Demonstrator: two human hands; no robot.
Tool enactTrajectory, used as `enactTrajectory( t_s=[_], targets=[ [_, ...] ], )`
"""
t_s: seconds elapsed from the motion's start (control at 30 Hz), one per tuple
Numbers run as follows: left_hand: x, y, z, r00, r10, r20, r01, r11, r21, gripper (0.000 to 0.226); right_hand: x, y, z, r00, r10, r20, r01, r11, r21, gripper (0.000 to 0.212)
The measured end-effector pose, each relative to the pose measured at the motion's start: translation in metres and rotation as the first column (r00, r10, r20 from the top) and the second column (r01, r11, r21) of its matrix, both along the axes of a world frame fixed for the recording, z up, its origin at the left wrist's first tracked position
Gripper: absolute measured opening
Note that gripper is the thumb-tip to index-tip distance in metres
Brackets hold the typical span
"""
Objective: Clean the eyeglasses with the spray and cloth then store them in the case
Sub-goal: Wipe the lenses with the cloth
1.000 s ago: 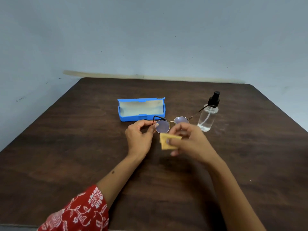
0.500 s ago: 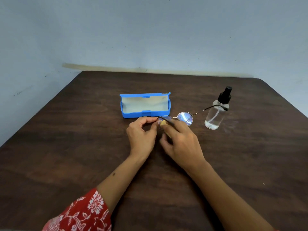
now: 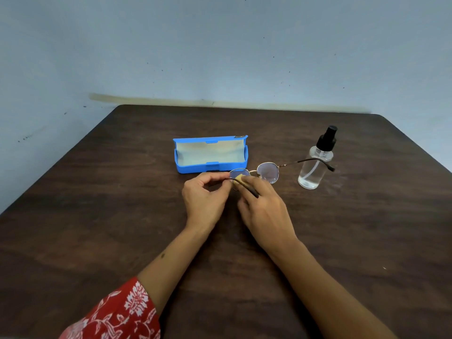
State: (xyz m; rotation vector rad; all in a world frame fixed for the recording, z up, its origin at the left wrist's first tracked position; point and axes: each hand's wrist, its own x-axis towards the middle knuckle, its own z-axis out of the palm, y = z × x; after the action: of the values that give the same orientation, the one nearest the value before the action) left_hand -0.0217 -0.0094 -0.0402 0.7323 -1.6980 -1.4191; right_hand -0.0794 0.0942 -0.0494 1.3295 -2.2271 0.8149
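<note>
Round thin-framed eyeglasses [image 3: 268, 172] are held above the dark wooden table [image 3: 97, 216], temples unfolded. My left hand [image 3: 204, 198] pinches the frame at the left lens's outer edge. My right hand [image 3: 263, 209] presses a small yellow cloth [image 3: 238, 178] against the left lens; only a corner of the cloth shows. The right temple reaches in front of the clear spray bottle [image 3: 315, 162] with a black nozzle, standing at the right. The blue case [image 3: 210, 154] lies open just behind my hands, its pale lining showing and nothing inside.
A pale blue wall rises behind the table's far edge. My left sleeve [image 3: 117, 314] is red with a white floral print, at the bottom left.
My right hand brought the yellow cloth up from below the glasses onto the left lens. The left hand kept its pinch on the frame. The view shifted slightly.
</note>
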Motion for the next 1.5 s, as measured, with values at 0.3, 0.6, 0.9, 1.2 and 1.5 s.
enactTrajectory(
  t_s=[0.3, 0.6, 0.9, 1.2, 1.5],
  targets=[
    [0.0006, -0.0003, 0.0015, 1.000, 0.010, 0.018, -0.011, 0.998, 0.057, 0.015, 0.0040, -0.0005, -0.0003, 0.998, 0.070, -0.001, -0.070, 0.998, -0.001, 0.036],
    [-0.0007, -0.0024, 0.0016, 1.000, 0.009, 0.010, -0.009, 1.000, 0.028, 0.018, 0.0069, -0.0027, 0.0008, 0.999, 0.009, -0.043, -0.008, 1.000, 0.018, 0.036],
    [-0.0018, -0.0038, 0.0011, 1.000, -0.003, -0.012, 0.003, 1.000, -0.002, 0.015, 0.0069, -0.0036, 0.0005, 0.997, -0.041, -0.060, 0.041, 0.999, 0.003, 0.038],
    [-0.0031, -0.0028, 0.0009, 1.000, 0.012, -0.012, -0.012, 1.000, -0.012, 0.015, 0.0075, -0.0039, 0.0004, 0.998, -0.047, -0.041, 0.047, 0.999, -0.005, 0.038],
    [-0.0019, -0.0020, 0.0017, 1.000, 0.023, -0.006, -0.023, 1.000, -0.006, 0.015, 0.0071, -0.0039, -0.0021, 0.994, -0.095, -0.061, 0.095, 0.996, -0.004, 0.032]
  ],
)
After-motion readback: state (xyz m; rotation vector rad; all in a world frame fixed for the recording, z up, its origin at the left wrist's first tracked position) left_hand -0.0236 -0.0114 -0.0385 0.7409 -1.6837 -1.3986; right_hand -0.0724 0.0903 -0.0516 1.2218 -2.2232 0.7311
